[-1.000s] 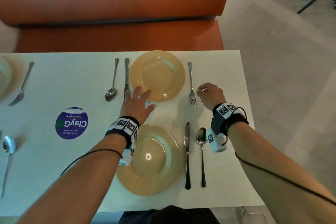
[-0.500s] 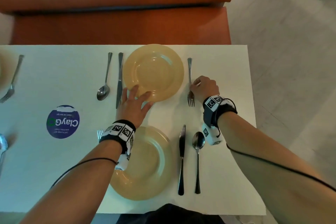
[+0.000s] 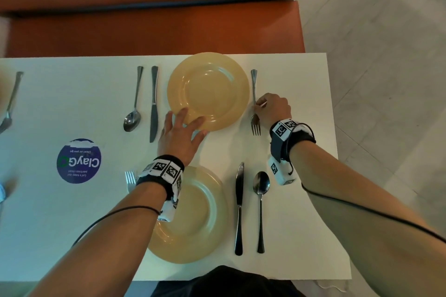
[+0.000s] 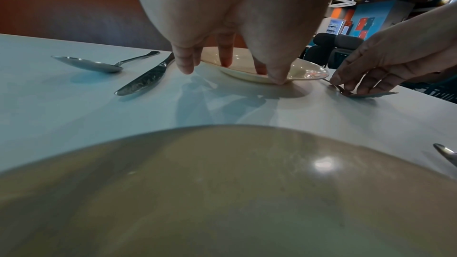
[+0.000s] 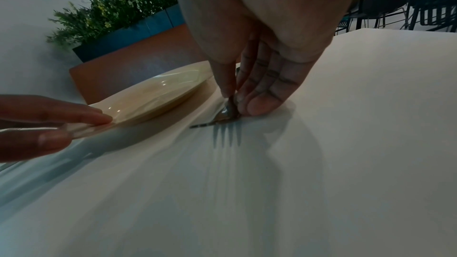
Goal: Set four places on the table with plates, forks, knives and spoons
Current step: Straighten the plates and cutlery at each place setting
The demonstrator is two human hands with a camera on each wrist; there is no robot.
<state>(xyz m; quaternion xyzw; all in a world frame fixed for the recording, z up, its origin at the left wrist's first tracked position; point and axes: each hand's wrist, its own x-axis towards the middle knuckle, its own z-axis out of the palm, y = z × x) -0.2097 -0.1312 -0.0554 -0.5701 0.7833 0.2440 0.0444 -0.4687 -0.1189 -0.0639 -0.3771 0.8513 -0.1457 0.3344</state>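
The far yellow plate (image 3: pixel 208 89) lies on the white table (image 3: pixel 304 75) by the far edge. My left hand (image 3: pixel 188 120) lies spread on its near rim, straight fingers on the plate (image 4: pixel 304 69), thumb at its edge. To the plate's right lies a fork (image 3: pixel 254 84), tines toward me. My right hand (image 3: pixel 257 108) pinches its neck between thumb and fingertips; the right wrist view shows the fork (image 5: pixel 227 118) low on the table. A spoon (image 3: pixel 134 103) and knife (image 3: pixel 154 103) lie left of this plate.
The near setting has a yellow plate (image 3: pixel 193 224) under my left wrist, a knife (image 3: pixel 239 207) and spoon (image 3: pixel 260 200) to its right, and a fork (image 3: pixel 130 178) to its left. A blue round sticker (image 3: pixel 79 161) and another fork (image 3: pixel 10 101) lie further left. An orange bench (image 3: pixel 154 24) is behind the table.
My right hand moved left to the fork and took its neck in a pinch. My left hand stayed on the far plate's near rim.
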